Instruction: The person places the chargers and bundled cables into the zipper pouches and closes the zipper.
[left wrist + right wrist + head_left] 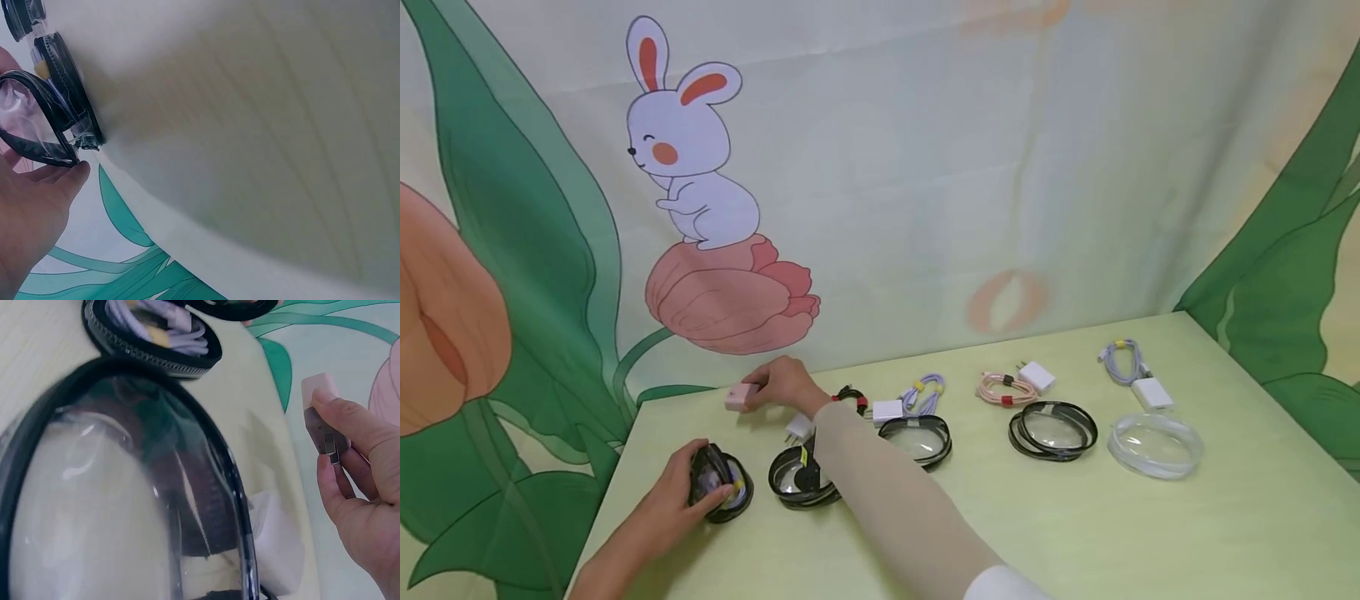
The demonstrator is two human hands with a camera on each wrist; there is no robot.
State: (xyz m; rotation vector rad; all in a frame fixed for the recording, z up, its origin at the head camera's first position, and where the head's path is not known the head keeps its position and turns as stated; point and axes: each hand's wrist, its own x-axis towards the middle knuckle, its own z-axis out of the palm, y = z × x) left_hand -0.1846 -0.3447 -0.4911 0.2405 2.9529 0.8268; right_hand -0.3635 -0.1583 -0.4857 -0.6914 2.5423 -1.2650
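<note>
My left hand (pixel 662 500) holds up the lid of a small round clear zip case (pixel 748 493) with black trim, at the table's left. Inside the case lies a coiled lavender cable (pixel 156 331) with a yellow tie. Farther back, my right hand (pixel 786 385) pinches a pink charger plug (pixel 739 397) between thumb and fingers, near the table's back left edge. Metal prongs on the plug show in the right wrist view. In the left wrist view the left hand's fingers (pixel 74 178) touch the lid's black rim.
Black-trimmed clear cases (pixel 1052 454) and a white-trimmed one (pixel 1153 475) stand in a row to the right. Behind them lie white chargers (pixel 887 410) and coiled cables, among them a pink one (pixel 1007 390). A printed curtain (pixel 880 208) hangs behind the table.
</note>
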